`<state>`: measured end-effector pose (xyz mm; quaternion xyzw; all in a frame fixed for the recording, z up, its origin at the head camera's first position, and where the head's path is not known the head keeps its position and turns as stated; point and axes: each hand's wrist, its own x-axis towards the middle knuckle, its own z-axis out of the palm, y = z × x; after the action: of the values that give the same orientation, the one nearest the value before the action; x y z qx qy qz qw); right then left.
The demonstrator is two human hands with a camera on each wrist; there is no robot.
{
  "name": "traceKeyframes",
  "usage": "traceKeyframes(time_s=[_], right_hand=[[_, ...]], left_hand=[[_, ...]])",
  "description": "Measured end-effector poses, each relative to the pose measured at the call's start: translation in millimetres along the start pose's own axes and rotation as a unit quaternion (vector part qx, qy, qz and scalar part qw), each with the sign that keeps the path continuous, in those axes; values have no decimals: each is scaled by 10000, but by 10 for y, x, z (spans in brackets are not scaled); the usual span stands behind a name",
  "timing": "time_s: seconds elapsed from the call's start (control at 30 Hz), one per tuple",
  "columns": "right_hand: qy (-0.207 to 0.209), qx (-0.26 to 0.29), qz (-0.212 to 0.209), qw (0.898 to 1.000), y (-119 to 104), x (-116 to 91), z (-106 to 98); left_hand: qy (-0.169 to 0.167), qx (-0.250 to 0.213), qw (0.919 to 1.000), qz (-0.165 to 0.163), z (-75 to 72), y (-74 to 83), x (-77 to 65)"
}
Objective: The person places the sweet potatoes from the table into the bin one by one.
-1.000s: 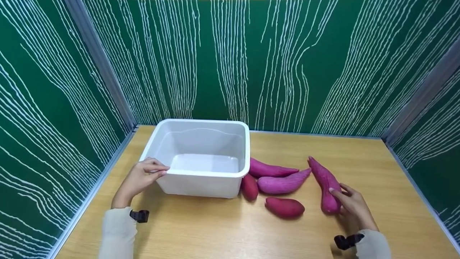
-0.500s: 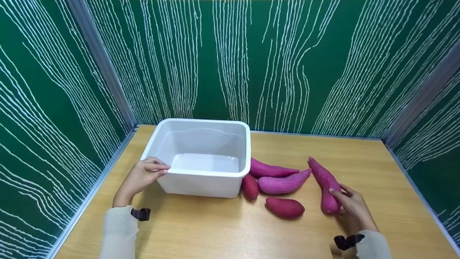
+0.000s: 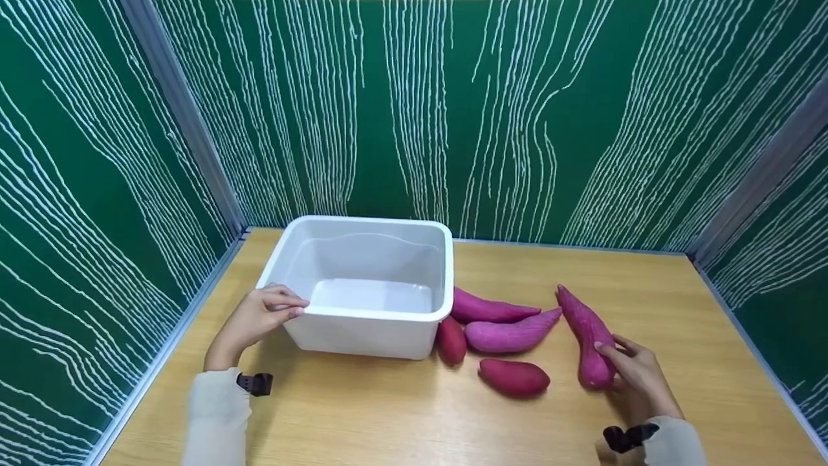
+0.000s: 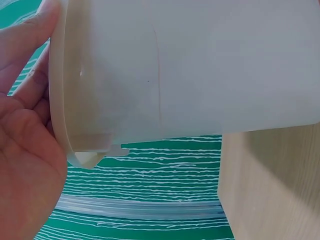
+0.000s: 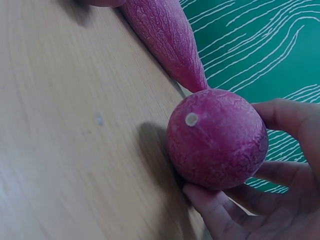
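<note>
My left hand (image 3: 253, 318) pinches the near left part of the rim of a white plastic tub (image 3: 362, 336). In the left wrist view the thumb and fingers lie on either side of the tub's rim (image 4: 59, 85). Over on the right, my right hand (image 3: 637, 370) grips the thick near end of a purple sweet potato (image 3: 585, 330). The right wrist view looks straight at the rounded end of this sweet potato (image 5: 217, 140), with thumb and fingers around it. Its thin tip points away from me. No items show inside the tub.
Two purple sweet potatoes (image 3: 511, 333) (image 3: 488, 307) lie together right of the tub. A red sweet potato (image 3: 451, 341) lies at the tub's right wall, another red one (image 3: 514, 378) nearer me. Green, white-lined panels (image 3: 414, 116) enclose the wooden table (image 3: 401, 414) at back and sides.
</note>
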<state>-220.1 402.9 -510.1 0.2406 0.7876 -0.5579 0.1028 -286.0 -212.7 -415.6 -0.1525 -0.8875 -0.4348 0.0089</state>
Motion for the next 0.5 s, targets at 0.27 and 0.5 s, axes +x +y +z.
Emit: traceKeyframes(time_s=[0.27,0.5], right_hand=[[3,-135,-45,9999,6,2,-4],[-148,433,194,9988,-11,5,-27]], left_hand=[[-31,-72,10000,-22,2,3,8],[-20,-79,9999,-104,-4,-5,8]])
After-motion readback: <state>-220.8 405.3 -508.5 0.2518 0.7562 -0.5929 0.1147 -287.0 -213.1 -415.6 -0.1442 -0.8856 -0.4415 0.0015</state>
